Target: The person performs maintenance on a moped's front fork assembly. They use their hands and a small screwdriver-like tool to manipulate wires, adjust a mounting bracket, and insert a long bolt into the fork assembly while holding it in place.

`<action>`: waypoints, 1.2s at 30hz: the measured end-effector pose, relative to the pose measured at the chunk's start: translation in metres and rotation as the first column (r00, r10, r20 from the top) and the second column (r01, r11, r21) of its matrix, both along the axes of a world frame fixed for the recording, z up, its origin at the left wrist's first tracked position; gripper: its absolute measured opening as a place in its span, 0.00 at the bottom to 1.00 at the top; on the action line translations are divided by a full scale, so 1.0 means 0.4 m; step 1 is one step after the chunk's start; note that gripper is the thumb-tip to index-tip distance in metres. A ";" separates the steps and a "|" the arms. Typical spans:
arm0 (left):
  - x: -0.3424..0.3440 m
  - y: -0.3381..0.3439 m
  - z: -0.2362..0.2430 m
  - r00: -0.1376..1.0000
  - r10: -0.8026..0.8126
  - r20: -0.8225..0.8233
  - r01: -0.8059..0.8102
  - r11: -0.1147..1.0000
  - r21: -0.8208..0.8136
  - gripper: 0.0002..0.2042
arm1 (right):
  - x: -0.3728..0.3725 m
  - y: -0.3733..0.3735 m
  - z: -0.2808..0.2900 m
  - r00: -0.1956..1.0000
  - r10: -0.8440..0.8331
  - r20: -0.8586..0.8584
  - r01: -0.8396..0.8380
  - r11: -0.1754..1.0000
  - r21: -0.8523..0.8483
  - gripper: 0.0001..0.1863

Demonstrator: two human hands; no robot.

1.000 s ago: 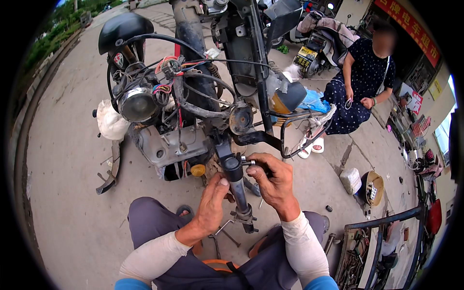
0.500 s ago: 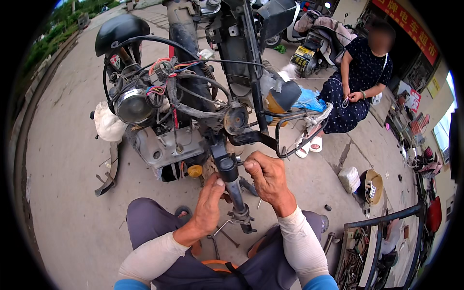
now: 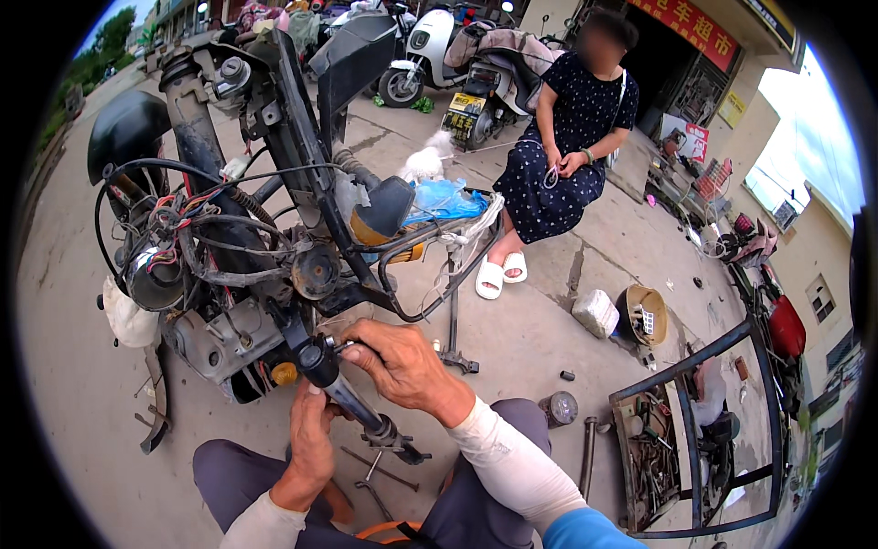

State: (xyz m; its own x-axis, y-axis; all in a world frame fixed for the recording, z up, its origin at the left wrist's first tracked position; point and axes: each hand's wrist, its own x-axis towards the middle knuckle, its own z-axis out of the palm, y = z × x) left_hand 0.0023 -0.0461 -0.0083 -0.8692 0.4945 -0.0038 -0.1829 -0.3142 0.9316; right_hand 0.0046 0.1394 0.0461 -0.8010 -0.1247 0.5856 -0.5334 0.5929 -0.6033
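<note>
A black metal tube point(image 3: 358, 403) slants toward me from the dismantled motorbike, with a dark collar point(image 3: 319, 364) at its upper end and a clamp fitting near its lower end. My right hand point(image 3: 402, 366) pinches a small metal bolt point(image 3: 347, 345) at the side of that collar. My left hand point(image 3: 311, 439) curls against the underside of the tube, its fingers partly hidden. Above them are tangled wires point(image 3: 197, 220), a headlamp point(image 3: 155, 279), a dented silver housing point(image 3: 212, 337) and an orange lamp point(image 3: 284, 373). Several loose tools point(image 3: 373, 499) lie between my legs.
A seated person point(image 3: 572, 160) in dark dotted clothing holds a thin cord. Behind are a white dog point(image 3: 422, 163) and parked scooters point(image 3: 412, 64). At right lie a white jug point(image 3: 594, 314), a basin point(image 3: 640, 304), a tool box point(image 3: 651, 457) and a metal frame point(image 3: 764, 384).
The view has turned up and rightward, so the motorbike, my hands and the seated person sit further left. More of the scooters and buildings shows. My right hand remains at the collar.
</note>
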 end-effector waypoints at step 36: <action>-0.001 0.007 -0.014 1.000 0.015 -0.010 -0.015 1.000 0.005 0.23 | 0.011 -0.024 0.004 1.000 -0.005 -0.029 -0.002 0.971 -0.239 0.08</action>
State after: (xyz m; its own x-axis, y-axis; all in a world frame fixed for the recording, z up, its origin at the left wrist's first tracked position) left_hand 0.0017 -0.0434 -0.0137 -0.8764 0.4815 0.0068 -0.1691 -0.3211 0.9318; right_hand 0.0089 0.1298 0.0477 -0.7832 0.0231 0.6213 -0.5520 0.4341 -0.7120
